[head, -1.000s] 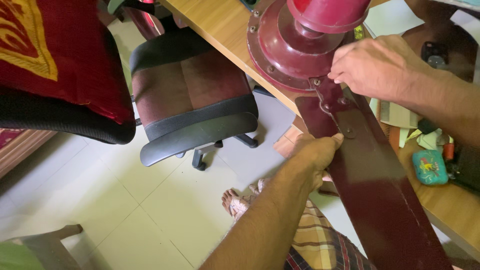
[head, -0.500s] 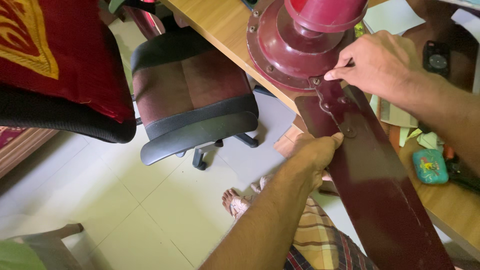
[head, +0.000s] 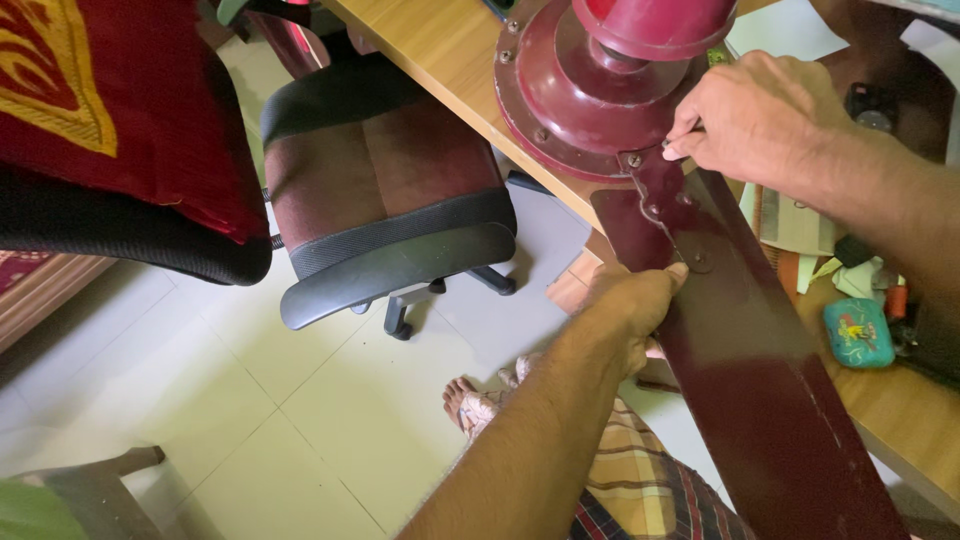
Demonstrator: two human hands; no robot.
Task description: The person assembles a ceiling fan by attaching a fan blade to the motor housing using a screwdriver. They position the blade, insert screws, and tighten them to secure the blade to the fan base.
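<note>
A maroon ceiling fan motor (head: 590, 85) lies on a wooden table (head: 440, 50). One long maroon fan blade (head: 760, 400) runs from the motor out over the table edge toward me. My left hand (head: 630, 305) grips the blade's left edge just below its metal bracket (head: 668, 205). My right hand (head: 765, 115) has its fingers pinched at the bracket's top, where it meets the motor rim, on something small that I cannot make out.
A black and brown office chair (head: 385, 200) stands left of the table on the pale tiled floor (head: 250, 400). A red and yellow cloth (head: 110, 110) hangs at upper left. A teal case (head: 860, 332) and clutter lie at right. My bare foot (head: 475, 400) shows below.
My right hand's fingers shifted slightly at the bracket's top fastening, from lower on the bracket up toward the motor rim. My left hand kept its hold on the blade.
</note>
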